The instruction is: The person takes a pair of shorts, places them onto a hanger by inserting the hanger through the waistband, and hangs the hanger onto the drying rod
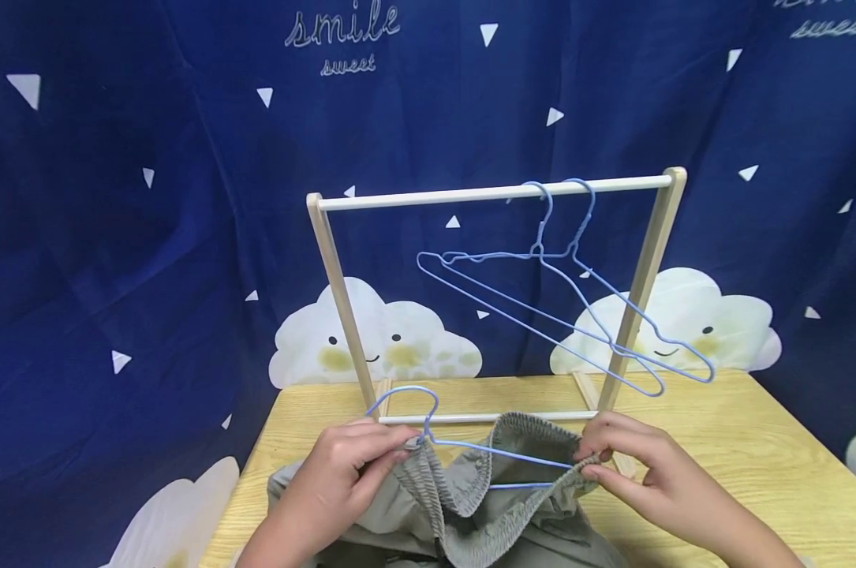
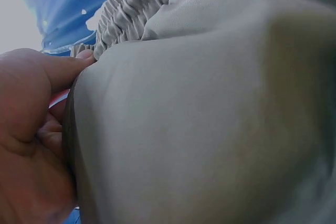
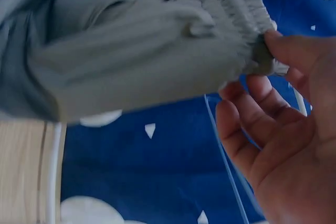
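Grey elastic-waist pants point(image 1: 392, 513) are held up at the near side of the table, the gathered waistband spread into a loop. A blue hanger point(image 1: 506, 453) runs across that opening, its hook rising toward the rack and its lower bar partly hidden by the cloth. With thumb and fingers, my left hand point(image 1: 349, 465) pinches the waistband right beside the hanger's neck. At the other end of the bar, my right hand point(image 1: 648, 473) pinches the opposite side of the waistband point(image 3: 231, 9). In the left wrist view, the grey cloth covers most of the picture.
Behind the pants stands a wooden rack point(image 1: 349, 300) with a white top rail point(image 1: 428, 197). Two more blue hangers point(image 1: 541, 331) hang near its right end. The rack stands on a light wood table point(image 1: 740, 442), with a dark blue curtain point(image 1: 151, 260) behind.
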Demonstrator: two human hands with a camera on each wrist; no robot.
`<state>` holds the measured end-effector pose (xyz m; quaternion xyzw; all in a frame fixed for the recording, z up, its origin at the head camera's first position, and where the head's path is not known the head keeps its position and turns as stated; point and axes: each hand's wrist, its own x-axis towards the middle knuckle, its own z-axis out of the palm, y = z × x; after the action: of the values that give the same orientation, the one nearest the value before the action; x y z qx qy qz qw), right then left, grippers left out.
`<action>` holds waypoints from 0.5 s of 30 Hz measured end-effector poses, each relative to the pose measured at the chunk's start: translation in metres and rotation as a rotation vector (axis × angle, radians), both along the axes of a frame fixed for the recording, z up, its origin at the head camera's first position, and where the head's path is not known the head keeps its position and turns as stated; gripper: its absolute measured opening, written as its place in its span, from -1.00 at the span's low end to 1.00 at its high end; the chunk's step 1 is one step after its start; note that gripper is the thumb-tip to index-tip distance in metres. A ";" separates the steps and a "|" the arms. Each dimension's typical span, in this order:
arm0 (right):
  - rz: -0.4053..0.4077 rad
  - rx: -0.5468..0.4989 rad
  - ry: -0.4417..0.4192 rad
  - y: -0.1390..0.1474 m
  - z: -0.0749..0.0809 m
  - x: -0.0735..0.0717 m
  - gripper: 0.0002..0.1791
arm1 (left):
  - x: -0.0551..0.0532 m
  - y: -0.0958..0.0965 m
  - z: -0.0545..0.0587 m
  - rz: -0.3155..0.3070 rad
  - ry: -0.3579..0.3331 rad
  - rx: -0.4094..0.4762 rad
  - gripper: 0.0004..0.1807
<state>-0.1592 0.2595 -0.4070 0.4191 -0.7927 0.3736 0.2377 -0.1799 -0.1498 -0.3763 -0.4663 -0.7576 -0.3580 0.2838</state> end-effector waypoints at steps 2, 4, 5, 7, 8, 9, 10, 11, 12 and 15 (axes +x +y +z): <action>0.006 -0.016 0.003 -0.011 0.000 0.000 -0.42 | 0.001 0.002 -0.001 -0.004 -0.001 -0.001 -0.64; -0.018 -0.023 -0.014 -0.020 0.002 0.002 -0.43 | 0.001 0.003 -0.002 -0.003 -0.013 -0.007 -0.65; -0.035 -0.025 -0.027 -0.024 0.002 0.002 -0.43 | 0.002 0.004 -0.003 -0.004 -0.016 -0.007 -0.65; -0.069 -0.036 -0.081 -0.033 0.004 0.003 -0.42 | 0.003 0.005 -0.003 0.003 -0.019 -0.004 -0.65; -0.079 -0.044 -0.111 -0.037 0.005 0.004 -0.42 | 0.003 0.006 -0.003 0.007 -0.019 0.000 -0.65; -0.081 -0.052 -0.135 -0.041 0.005 0.004 -0.42 | 0.004 0.006 -0.003 0.009 -0.019 0.004 -0.64; -0.078 -0.062 -0.156 -0.044 0.005 0.003 -0.43 | 0.004 0.007 -0.003 0.013 -0.022 0.006 -0.64; -0.070 -0.074 -0.175 -0.048 0.006 0.003 -0.44 | 0.004 0.007 -0.003 0.015 -0.023 0.009 -0.64; -0.063 -0.082 -0.188 -0.052 0.006 0.003 -0.47 | 0.005 0.008 -0.003 0.018 -0.021 0.012 -0.63; -0.043 -0.090 -0.184 -0.062 0.006 0.001 -0.59 | 0.005 0.011 -0.003 0.014 -0.013 0.017 -0.63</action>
<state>-0.1580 0.1973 -0.4008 0.3549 -0.8022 0.4406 0.1905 -0.1751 -0.1393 -0.3793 -0.4562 -0.7596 -0.3654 0.2853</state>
